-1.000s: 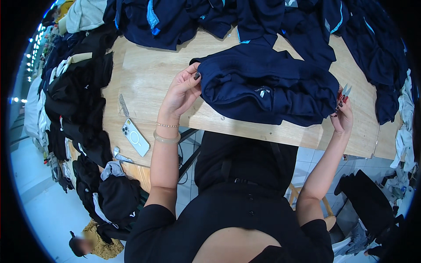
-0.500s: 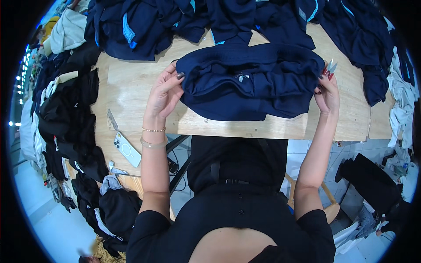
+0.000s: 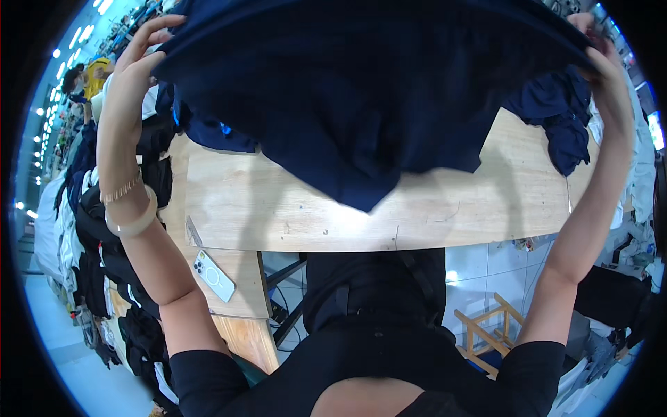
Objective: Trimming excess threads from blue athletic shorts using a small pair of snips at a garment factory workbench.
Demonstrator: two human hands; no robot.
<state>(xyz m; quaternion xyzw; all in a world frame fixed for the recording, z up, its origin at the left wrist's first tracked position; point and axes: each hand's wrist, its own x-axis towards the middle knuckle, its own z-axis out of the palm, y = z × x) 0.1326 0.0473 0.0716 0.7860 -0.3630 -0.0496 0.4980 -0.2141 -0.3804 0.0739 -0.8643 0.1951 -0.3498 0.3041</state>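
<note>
A navy blue garment with a wide waistband hangs spread out above the table, raised high at the far side. My left hand grips one end of its top edge, fingers closed around the fabric. At the opposite end my right hand pinches the other corner, partly hidden and blurred. Below, the garment's lower edge dangles over the tabletop, coming to a point near the middle. Whether the red-handled thread snips are still in my right hand cannot be made out.
The wooden table lies under the garment. More navy garments lie at the far right, and dark clothes are heaped along the left. A white phone rests at the near left. A wooden stool stands below the table's right side.
Both hands have risen and spread wider apart, lifting the navy garment off the table and stretching it out. The red-handled snips seen at my right hand no longer show.
</note>
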